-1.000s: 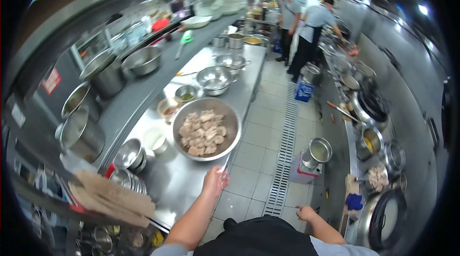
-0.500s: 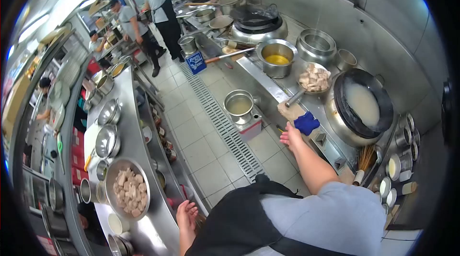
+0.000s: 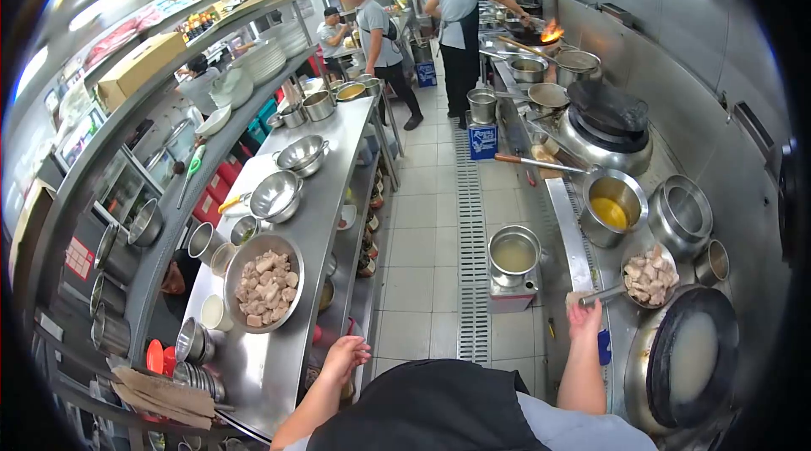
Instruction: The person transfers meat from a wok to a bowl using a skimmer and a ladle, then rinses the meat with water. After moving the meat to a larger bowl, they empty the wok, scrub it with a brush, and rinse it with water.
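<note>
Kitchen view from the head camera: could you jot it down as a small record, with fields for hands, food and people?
Left hand: left hand empty, fingers loosely curled
Right hand: right hand at the handle end of a ladle; grip unclear
Ladle contents: pale meat chunks
Left counter: large steel bowl of similar chunks
Beside ladle: dark-rimmed wok, cloudy liquid inside
Behind ladle: pot with yellow liquid
Farther off: co-worker near a flame

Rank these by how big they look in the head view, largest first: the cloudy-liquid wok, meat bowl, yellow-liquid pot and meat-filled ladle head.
1. Wok of cloudy liquid
2. Bowl of meat
3. Pot of yellow liquid
4. Ladle head, handle not counted
</note>
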{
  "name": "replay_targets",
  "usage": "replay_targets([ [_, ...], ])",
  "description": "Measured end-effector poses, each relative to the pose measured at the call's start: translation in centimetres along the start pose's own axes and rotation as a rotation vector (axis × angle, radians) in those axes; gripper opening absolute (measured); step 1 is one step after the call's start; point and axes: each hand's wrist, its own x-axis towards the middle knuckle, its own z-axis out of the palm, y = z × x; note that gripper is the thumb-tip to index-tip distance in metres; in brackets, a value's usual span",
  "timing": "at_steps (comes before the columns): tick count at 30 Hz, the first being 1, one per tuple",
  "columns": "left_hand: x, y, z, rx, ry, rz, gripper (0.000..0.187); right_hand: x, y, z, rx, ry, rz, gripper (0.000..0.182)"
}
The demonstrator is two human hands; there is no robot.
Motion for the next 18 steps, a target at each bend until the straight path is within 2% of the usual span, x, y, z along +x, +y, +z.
replay_targets([
  [1,-0.1,-0.4,0.1,-0.044,-0.006,-0.012,0.02,0.9,-0.2,0.2,0.082,0.074,0.015,0.078],
  [2,-0.2,-0.8,0.5,-0.053,0.004,-0.009,0.02,1.8,-0.7,0.0,0.074,0.064,0.021,0.078],
  [4,-0.7,-1.4,0.7,-0.055,0.024,-0.055,0.02,3.1,-1.4,-0.9,0.147,-0.093,0.033,0.073],
  [5,-0.8,-1.8,0.6,-0.06,0.033,-0.055,0.019,2.2,-2.1,-0.1,0.139,-0.043,0.056,0.066],
  [8,-0.4,-2.8,0.4,-0.038,0.054,-0.081,0.017,1.5,-4.0,1.0,0.23,-0.062,0.166,0.062],
  [10,-0.2,-2.7,0.8,-0.046,0.073,-0.082,0.016,0.8,-5.0,2.6,0.262,-0.106,0.119,0.062],
  [12,-0.4,-2.7,0.9,-0.035,0.081,-0.094,0.016,3.0,-5.8,1.9,0.341,-0.087,0.07,0.052],
  [14,-0.3,-2.5,1.3,-0.003,0.097,-0.075,0.016,5.2,-6.0,1.1,0.265,-0.208,0.028,0.039],
  [17,-0.1,-2.8,0.9,0.01,0.085,-0.072,0.018,7.2,-5.8,1.0,0.092,0.012,-0.155,0.027],
  [18,-0.1,-3.1,0.7,0.002,0.105,-0.069,0.019,7.6,-6.4,0.5,0.078,0.044,-0.084,0.025],
])
